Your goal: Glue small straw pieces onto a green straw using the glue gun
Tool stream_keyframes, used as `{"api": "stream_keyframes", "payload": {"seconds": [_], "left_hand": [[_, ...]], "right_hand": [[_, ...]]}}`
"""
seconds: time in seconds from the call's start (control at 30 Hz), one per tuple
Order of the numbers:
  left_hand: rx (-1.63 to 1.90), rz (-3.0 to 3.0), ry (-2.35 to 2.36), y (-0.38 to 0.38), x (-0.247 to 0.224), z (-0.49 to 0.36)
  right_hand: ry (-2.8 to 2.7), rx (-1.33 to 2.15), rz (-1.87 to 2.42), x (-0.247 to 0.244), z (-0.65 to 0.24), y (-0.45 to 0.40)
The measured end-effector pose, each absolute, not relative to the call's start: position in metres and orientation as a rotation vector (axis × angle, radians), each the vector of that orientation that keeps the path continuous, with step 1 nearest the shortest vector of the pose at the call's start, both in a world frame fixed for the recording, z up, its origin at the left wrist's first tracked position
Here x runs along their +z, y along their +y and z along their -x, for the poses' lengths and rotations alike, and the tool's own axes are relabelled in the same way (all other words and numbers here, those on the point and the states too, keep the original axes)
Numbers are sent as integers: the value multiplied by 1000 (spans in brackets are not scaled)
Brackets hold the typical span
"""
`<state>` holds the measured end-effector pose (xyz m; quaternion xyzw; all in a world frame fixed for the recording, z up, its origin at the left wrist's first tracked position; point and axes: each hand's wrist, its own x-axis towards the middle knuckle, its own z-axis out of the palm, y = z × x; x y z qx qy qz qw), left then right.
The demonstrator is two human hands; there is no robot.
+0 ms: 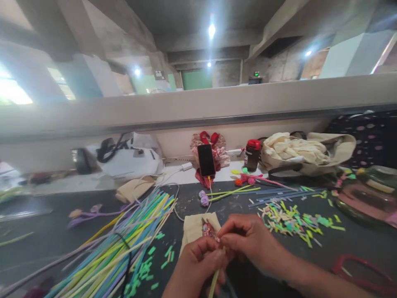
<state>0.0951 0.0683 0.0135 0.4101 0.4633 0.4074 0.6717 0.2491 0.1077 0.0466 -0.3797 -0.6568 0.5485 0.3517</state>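
Note:
My left hand (201, 263) is closed in a pinch around a thin pale yellow-green strip (213, 285), whose lower part points down toward me. Right beside it, fingertips almost touching, my right hand (251, 240) is pinched closed near the strip's upper end. What sits between its fingers is too small and covered to make out. Just beyond the fingertips lies a folded beige cloth (190, 228), bearing a pinkish speckled object (208, 230) with a pointed end, partly hidden by my hands.
Left lies a bundle of long coloured strips (124, 244) with green cut bits (144, 269). Right is a pile of short cut pieces (291, 221). Behind are a propped phone (206, 160), purple flowers on green stems (204, 198), a red-capped bottle (252, 156) and a cloth bag (338, 151). Red-handled scissors (341, 265) lie front right.

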Motion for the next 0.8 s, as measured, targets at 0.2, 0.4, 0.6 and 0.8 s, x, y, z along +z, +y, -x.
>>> {"api": "stream_keyframes", "payload": {"seconds": [0.2,0.4,0.6,0.8], "left_hand": [[848,-840,972,68,3,-117],[795,-768,927,70,6,-124],[799,-703,982,73,13,-122],[926,-532,819,74,4,-116]], "right_hand": [[-1661,1299,992,34,-267,101],[-1767,1082,969,29,-274,99],[-1803,1101,1046,42,-305,121],[-1754,856,1369,45,-363,151]]}}
